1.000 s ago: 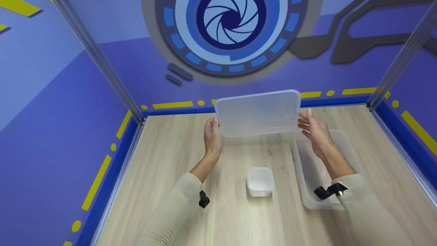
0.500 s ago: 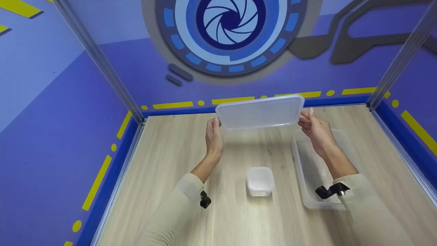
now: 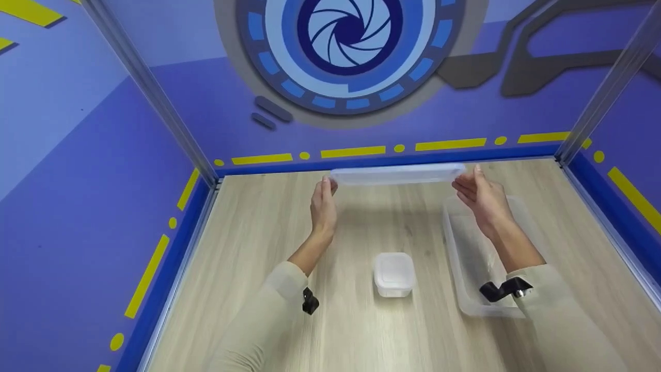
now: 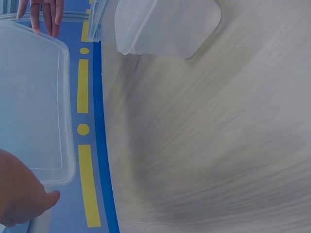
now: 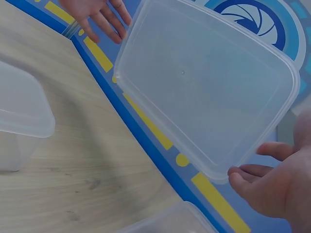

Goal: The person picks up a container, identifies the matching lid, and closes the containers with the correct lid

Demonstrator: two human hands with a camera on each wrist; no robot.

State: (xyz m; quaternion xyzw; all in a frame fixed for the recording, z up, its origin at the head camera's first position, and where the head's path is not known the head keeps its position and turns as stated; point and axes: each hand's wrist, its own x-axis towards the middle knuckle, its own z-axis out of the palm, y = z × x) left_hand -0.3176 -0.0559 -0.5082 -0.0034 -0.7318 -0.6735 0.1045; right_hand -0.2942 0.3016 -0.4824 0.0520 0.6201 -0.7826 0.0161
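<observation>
A rectangular translucent plastic lid [image 3: 397, 174] is held up across the two hands above the far part of the table. Seen nearly edge-on in the head view, it shows a broad face in both wrist views. My left hand [image 3: 323, 204] presses its left end, with the fingers partly hidden behind it. At the other end my right hand [image 3: 485, 201] supports the edge with extended fingers, thumb pointing up. Nearer me stands a small lidded plastic container [image 3: 394, 274]. An uncovered, larger rectangular plastic container [image 3: 488, 311] sits on the right, partly covered by my right forearm.
The wood-grain table [image 3: 248, 248] is bounded by blue printed panels at the back [image 3: 191, 113] and both sides. Metal posts [image 3: 150, 93] rise at the rear corners, and a metal strip runs along the right edge.
The lid has tilted from showing its broad face to nearly edge-on in the head view, its upper edge coming down. The right hand has shifted slightly right. Both containers stay put.
</observation>
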